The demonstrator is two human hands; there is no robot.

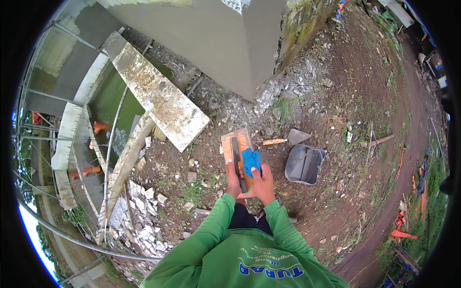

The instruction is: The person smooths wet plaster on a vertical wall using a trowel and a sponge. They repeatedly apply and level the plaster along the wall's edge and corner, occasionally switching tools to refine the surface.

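Note:
Both my hands are together in front of my body. My left hand [233, 184] grips an orange rectangular plastering float [245, 137] along its near left side. A dark grey strip lies lengthwise on the float. My right hand [263, 186] is closed on a blue sponge-like piece [250, 161], which is pressed against the float's right side. Its exact material is hard to make out. Beyond my right hand, a pointing trowel [298, 137] with a wooden handle lies on the ground. Beside it stands a cut-open grey plastic container [317, 174] smeared with mortar.
A freshly plastered grey wall corner [225, 53] stands ahead. On the left, a mortar-stained plank [158, 91] slopes beside green water [108, 98] and metal bars. Broken rubble [144, 206] lies at the lower left. The dirt ground to the right carries stones and a stick [379, 141].

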